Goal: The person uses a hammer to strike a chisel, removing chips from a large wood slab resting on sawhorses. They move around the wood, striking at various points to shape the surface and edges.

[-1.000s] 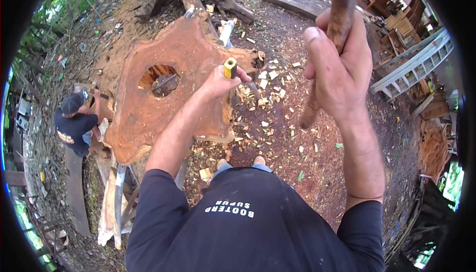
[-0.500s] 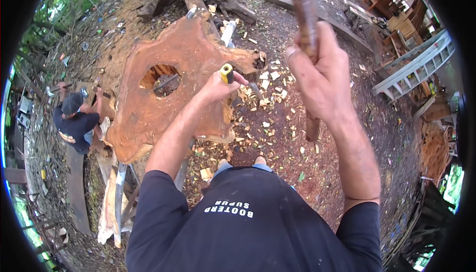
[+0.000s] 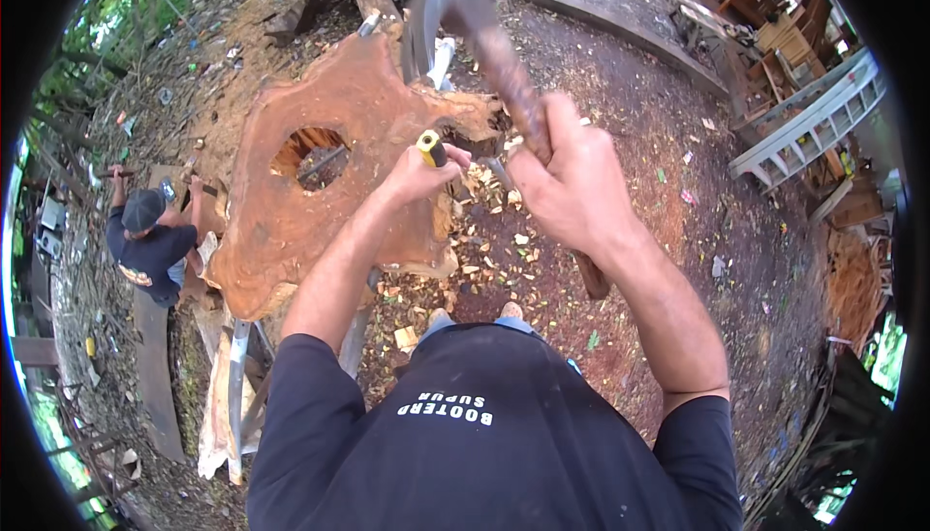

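Observation:
My left hand (image 3: 418,177) is closed around a chisel (image 3: 432,149) with a yellow and black handle. Its metal blade sticks out beyond my fingers by the right edge of a large reddish wood slab (image 3: 329,211); I cannot tell whether the tip touches wood. My right hand (image 3: 578,182) grips the brown wooden handle of a claw hammer (image 3: 511,85). The hammer is raised and tilted to the left, its blurred metal head above and beyond the chisel. An oval hole (image 3: 312,155) with rough walls opens in the slab's middle.
Pale wood chips (image 3: 475,269) litter the ground right of the slab. Another person (image 3: 147,240) crouches at the left, working with tools in both hands. A metal ladder (image 3: 809,124) lies at the right. Logs and a long beam (image 3: 620,32) lie at the back.
My right hand has swung the hammer left and downward, bringing its head into view. The chisel and my left hand have shifted slightly left. The other person's arms have moved a little.

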`<state>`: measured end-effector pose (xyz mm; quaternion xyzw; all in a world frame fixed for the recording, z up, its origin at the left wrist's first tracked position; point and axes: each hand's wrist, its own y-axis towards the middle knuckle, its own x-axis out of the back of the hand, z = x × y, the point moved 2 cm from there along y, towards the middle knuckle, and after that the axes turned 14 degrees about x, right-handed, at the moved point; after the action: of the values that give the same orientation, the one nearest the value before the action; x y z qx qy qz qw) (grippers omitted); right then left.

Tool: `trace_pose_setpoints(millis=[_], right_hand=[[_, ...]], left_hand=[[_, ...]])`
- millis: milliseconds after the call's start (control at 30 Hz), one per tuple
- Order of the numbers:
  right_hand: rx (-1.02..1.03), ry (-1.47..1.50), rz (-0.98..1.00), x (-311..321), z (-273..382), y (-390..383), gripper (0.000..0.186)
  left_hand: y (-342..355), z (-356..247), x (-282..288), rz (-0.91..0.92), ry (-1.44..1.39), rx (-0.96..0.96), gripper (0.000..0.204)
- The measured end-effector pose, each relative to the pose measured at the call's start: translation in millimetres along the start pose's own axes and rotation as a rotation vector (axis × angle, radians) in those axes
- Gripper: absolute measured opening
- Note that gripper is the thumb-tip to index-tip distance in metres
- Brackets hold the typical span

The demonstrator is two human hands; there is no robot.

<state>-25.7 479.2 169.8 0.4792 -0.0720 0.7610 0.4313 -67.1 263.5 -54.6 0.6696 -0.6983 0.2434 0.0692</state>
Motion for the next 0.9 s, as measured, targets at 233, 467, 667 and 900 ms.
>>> trace_pose_setpoints(millis=[233, 467, 667, 900], right_hand=[[0.014, -0.176, 0.387, -87, -50, -8, 0.031], [-0.046, -0.079, 0.176, -45, -34, -6, 0.038], [0.237, 0.112, -0.257, -17, 3, -3, 0.032], [-0.194, -0.112, 0.424, -67, -59, -8, 0.039]], left_hand=[[19, 40, -4, -0.096, -0.107, -0.15, 0.021], [0, 10, 1, -0.084, 0.089, -0.12, 0.025], [4, 20, 0, -0.094, -0.024, -0.195, 0.024], [-9, 3, -2, -0.137, 0.127, -0.137, 0.025]])
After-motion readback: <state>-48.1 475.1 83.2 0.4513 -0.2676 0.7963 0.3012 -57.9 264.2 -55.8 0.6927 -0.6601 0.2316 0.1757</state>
